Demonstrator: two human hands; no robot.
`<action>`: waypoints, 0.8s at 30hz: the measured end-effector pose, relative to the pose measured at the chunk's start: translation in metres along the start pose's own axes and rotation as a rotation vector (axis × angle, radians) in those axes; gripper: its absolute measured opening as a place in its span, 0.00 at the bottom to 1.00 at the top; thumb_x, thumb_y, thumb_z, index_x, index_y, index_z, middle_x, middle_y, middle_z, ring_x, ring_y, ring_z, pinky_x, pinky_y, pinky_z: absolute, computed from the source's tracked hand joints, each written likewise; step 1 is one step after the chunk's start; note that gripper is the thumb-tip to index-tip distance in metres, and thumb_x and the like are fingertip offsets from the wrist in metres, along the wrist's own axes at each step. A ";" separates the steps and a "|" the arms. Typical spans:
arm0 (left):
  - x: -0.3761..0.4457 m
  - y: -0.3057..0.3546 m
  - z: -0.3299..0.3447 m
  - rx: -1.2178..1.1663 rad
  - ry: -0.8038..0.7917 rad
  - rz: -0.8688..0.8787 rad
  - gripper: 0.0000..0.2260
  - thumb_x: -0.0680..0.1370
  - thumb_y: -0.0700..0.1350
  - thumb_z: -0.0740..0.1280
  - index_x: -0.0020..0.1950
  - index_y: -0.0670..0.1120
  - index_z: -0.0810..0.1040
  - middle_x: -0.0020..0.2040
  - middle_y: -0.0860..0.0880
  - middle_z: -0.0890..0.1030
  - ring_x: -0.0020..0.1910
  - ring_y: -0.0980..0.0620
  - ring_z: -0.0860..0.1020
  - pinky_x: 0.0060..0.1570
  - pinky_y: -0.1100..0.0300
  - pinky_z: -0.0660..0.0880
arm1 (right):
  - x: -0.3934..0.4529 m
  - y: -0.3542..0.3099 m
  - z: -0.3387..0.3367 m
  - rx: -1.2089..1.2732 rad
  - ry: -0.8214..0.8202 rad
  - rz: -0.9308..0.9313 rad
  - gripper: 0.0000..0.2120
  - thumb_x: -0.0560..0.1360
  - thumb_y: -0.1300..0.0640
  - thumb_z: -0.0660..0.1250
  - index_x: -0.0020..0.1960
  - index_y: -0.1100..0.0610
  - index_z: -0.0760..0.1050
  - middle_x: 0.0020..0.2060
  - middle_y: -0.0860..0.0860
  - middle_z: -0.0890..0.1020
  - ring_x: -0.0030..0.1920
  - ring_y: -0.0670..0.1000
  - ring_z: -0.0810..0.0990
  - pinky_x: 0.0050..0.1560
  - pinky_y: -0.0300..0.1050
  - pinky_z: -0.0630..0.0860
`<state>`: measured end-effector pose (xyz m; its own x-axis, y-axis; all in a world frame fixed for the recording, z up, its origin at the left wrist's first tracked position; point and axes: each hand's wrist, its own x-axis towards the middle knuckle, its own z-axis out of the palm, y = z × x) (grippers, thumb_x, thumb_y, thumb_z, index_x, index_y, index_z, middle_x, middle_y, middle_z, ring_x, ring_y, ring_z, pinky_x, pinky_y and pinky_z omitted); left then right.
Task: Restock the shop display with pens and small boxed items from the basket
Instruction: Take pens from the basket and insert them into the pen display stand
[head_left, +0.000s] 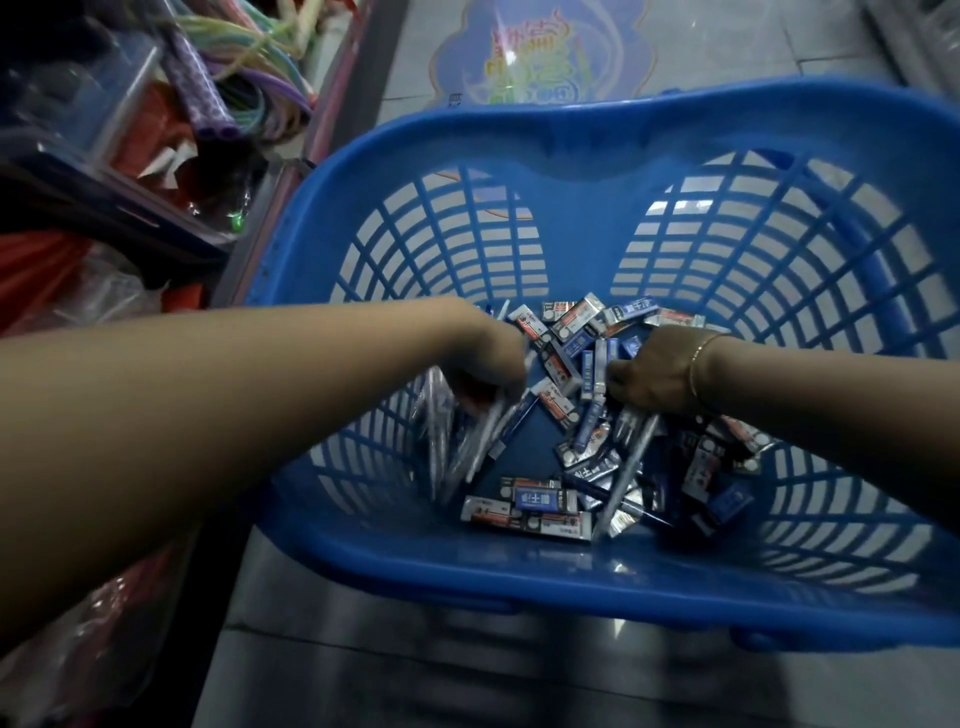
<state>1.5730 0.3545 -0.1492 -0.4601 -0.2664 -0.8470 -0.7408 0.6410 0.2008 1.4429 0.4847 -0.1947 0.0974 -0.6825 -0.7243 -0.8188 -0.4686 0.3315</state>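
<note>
A blue plastic basket (597, 145) stands on the floor below me. Its bottom holds several small boxed items (540, 501) in blue, white and red, mixed with loose pens. Both my hands reach down into it. My left hand (491, 364) is blurred and grips a bunch of white pens (467, 441) that point down and toward me. My right hand (657, 371), with a thin gold bracelet at the wrist, has its fingers curled around a few pens (631, 457) near the basket's middle.
Shop shelving (130, 171) runs along the left, packed with clear boxes, red goods and a bundle of pastel hoops (249, 88). Grey floor tiles surround the basket, with a colourful floor sticker (540, 52) beyond its far rim.
</note>
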 end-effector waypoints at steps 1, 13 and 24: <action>0.000 -0.007 -0.008 -0.057 0.050 -0.047 0.10 0.79 0.40 0.64 0.39 0.40 0.71 0.33 0.44 0.75 0.27 0.51 0.74 0.27 0.62 0.76 | 0.001 0.000 -0.001 0.001 -0.012 0.003 0.18 0.81 0.57 0.51 0.69 0.59 0.63 0.61 0.56 0.75 0.49 0.58 0.79 0.40 0.46 0.71; 0.009 -0.036 -0.012 0.220 0.213 -0.252 0.14 0.78 0.51 0.67 0.46 0.39 0.77 0.38 0.45 0.82 0.37 0.47 0.81 0.49 0.55 0.80 | -0.019 0.040 -0.051 0.604 0.026 0.369 0.12 0.76 0.48 0.63 0.51 0.56 0.76 0.41 0.51 0.81 0.43 0.54 0.80 0.44 0.42 0.77; -0.020 -0.031 -0.047 0.027 0.363 -0.094 0.09 0.78 0.36 0.60 0.57 0.37 0.73 0.48 0.42 0.81 0.43 0.47 0.82 0.47 0.53 0.81 | 0.067 -0.039 -0.090 2.147 -0.220 0.308 0.14 0.78 0.55 0.64 0.35 0.57 0.66 0.15 0.49 0.69 0.13 0.44 0.63 0.17 0.28 0.60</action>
<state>1.5818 0.3057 -0.1153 -0.5377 -0.5599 -0.6304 -0.7772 0.6190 0.1132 1.5322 0.4070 -0.2021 -0.0451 -0.4623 -0.8856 -0.0155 0.8867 -0.4621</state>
